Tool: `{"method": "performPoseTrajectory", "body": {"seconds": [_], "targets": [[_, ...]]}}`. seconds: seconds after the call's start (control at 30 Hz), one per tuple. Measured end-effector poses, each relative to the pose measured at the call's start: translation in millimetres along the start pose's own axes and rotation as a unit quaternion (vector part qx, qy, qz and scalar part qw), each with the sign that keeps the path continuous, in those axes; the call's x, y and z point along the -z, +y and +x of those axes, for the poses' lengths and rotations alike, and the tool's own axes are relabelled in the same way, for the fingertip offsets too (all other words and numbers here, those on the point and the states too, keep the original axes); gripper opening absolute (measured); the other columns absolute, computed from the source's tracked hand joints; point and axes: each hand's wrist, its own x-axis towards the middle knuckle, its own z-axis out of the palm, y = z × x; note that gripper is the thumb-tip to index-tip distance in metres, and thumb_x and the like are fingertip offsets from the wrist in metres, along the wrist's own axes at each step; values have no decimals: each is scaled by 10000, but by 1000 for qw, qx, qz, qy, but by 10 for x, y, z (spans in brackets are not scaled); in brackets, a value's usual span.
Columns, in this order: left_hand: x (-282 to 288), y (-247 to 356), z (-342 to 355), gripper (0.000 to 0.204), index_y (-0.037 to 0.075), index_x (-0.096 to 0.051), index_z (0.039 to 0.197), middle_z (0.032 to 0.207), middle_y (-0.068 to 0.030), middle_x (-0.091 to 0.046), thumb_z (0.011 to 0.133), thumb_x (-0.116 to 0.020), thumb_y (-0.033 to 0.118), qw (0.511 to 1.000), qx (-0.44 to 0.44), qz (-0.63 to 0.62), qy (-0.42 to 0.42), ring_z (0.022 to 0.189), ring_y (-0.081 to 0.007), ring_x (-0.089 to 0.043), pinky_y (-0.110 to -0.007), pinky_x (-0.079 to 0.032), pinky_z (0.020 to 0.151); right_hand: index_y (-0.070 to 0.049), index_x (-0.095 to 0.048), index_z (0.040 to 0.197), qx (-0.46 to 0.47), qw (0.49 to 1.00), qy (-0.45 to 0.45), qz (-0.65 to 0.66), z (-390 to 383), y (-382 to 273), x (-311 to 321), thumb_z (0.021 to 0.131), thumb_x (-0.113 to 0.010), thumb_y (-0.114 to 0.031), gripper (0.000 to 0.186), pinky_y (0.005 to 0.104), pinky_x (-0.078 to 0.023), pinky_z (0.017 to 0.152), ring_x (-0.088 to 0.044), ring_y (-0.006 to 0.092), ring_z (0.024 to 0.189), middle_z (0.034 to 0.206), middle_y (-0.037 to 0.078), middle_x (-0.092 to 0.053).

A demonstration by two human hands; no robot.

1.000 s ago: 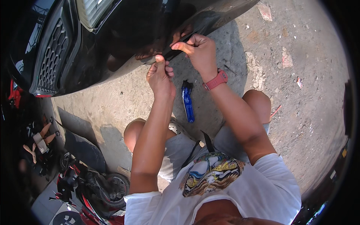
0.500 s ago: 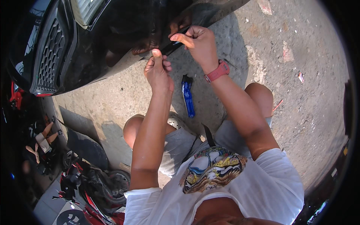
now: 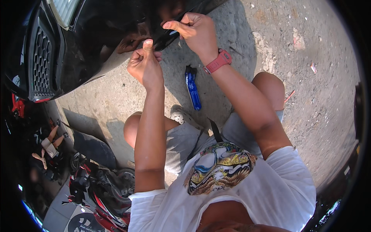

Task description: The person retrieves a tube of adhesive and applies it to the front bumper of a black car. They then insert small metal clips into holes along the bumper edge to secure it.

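A glossy black strip (image 3: 167,40) stretches between my two hands along the lower edge of a black car bumper (image 3: 104,36). My left hand (image 3: 147,67) pinches its nearer end, thumb pointing up and fingers curled. Farther up and to the right, my right hand (image 3: 199,36) grips the other end between thumb and curled fingers. Dark reflections of both hands show in the bumper's paint. Whether the strip touches the bumper I cannot tell. A red watch (image 3: 218,61) is on my right wrist.
A blue packet with a black end (image 3: 193,89) lies on the concrete ground (image 3: 305,100) between my arms. At upper left are the car's honeycomb grille (image 3: 43,62) and a headlight (image 3: 65,11). A red and black motorcycle (image 3: 100,193) stands at lower left, with another person (image 3: 50,147) beyond.
Both hands have shifted up and to the left along the bumper edge, still holding the strip. The whole view has also moved slightly.
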Motion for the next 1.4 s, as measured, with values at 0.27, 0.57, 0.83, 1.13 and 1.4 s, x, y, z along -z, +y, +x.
{"method": "performPoseTrajectory", "body": {"seconds": [0.27,0.57,0.83,1.13,1.4], "targets": [[-48,-24,-4,451,48,-547,631,574,-77,-610,900,-831,273,999,-33,-10,18,490,-96,-552,-217,-447,478,-19,-732,761,32,997,-62,25,-26,117,-77,775,-889,-388,402,288,-492,570,-631,131,581,646,58,-689],[-13,-16,-8,441,42,-561,643,578,-79,-622,898,-833,278,999,-25,-19,13,495,-93,-553,-215,-452,501,-29,-712,760,122,991,11,-49,-104,148,-216,686,-934,-308,364,318,-538,602,-704,204,641,733,85,-734],[-6,-54,11,415,34,-583,659,583,-79,-625,892,-839,264,999,-19,-28,10,488,-92,-545,-215,-448,494,-29,-692,730,169,982,27,-80,-99,98,-175,666,-941,-301,374,321,-536,585,-701,222,617,727,90,-731],[22,-56,4,382,45,-608,694,712,-66,-661,914,-817,277,999,3,-39,-5,554,-91,-562,-213,-447,526,-41,-735,736,143,988,-29,-50,13,153,-103,694,-914,-363,371,310,-514,586,-693,215,610,685,81,-717],[21,-103,49,387,48,-607,712,715,-58,-657,902,-827,304,997,21,-78,-9,558,-85,-548,-210,-432,529,-47,-745,704,146,985,-19,-92,33,140,-47,689,-891,-435,414,334,-490,568,-662,243,577,654,99,-689]]}}
